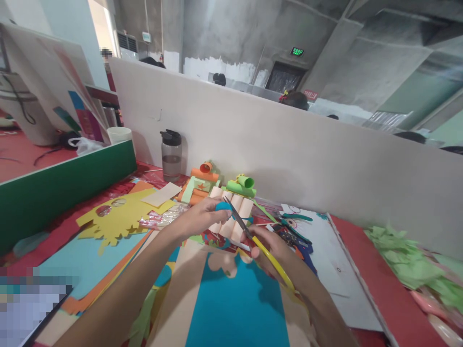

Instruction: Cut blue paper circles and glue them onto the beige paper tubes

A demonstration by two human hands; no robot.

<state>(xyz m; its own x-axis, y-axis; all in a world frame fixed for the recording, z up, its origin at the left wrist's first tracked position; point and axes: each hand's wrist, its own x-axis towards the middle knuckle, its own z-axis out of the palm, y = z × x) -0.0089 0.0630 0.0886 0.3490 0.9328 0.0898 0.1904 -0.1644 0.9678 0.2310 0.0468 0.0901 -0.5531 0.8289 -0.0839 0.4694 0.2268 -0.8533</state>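
Note:
My left hand (pixel 202 216) pinches a small blue paper piece (pixel 223 207) with a rounded edge. In my right hand (pixel 269 248) is a pair of scissors (pixel 265 253) with yellow handles. Their dark blades point up and left, close to the blue piece; whether they touch it I cannot tell. Below both hands lies a blue paper sheet (pixel 238 303) with shapes cut from its top edge, resting on beige paper (pixel 181 284). Just behind the hands stand rolled-paper models, one orange (pixel 198 185) and one beige with green rolls (pixel 240 188).
Cut yellow paper (pixel 119 212) and stacked coloured sheets (pixel 94 262) lie left. A water bottle (pixel 171 156) stands before the white partition (pixel 289 149). Teal-handled pliers (pixel 294 224) lie right, on a white board (pixel 325 260). Green crumpled paper (pixel 405 260) is farther right.

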